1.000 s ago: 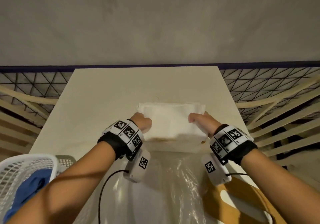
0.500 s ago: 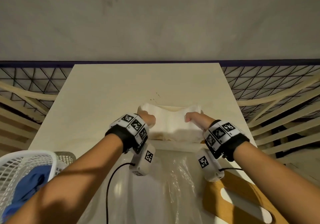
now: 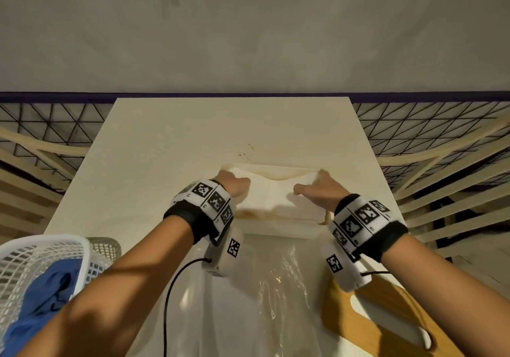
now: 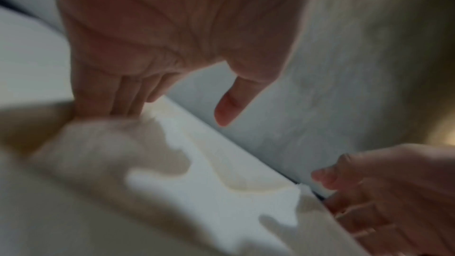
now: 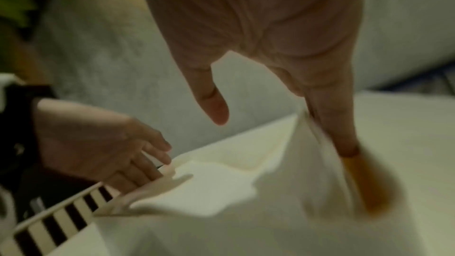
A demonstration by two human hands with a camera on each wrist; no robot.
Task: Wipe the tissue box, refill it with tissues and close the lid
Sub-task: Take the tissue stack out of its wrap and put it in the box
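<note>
A white tissue box (image 3: 273, 229) stands open in the middle of the cream table (image 3: 179, 136), with brownish stains along its rim. A stack of white tissues (image 3: 273, 195) lies sunk inside it. My left hand (image 3: 234, 185) is at the stack's left end and my right hand (image 3: 317, 189) at its right end. The left fingers (image 4: 118, 96) point straight down between the tissues (image 4: 221, 192) and the box wall, thumb apart. The right fingers (image 5: 337, 129) do the same beside the tissues (image 5: 209, 188). Neither hand curls round anything.
A wooden lid with a slot (image 3: 358, 326) lies at the near right. A crumpled clear plastic wrapper (image 3: 270, 307) lies in front of the box. At the near left a white mesh basket (image 3: 33, 254) holds a blue cloth (image 3: 41, 304). Slatted frames flank the table.
The tissue stack has gone down from above the rim into the box. Both hands moved forward and down with it, fingers now inside the box's ends.
</note>
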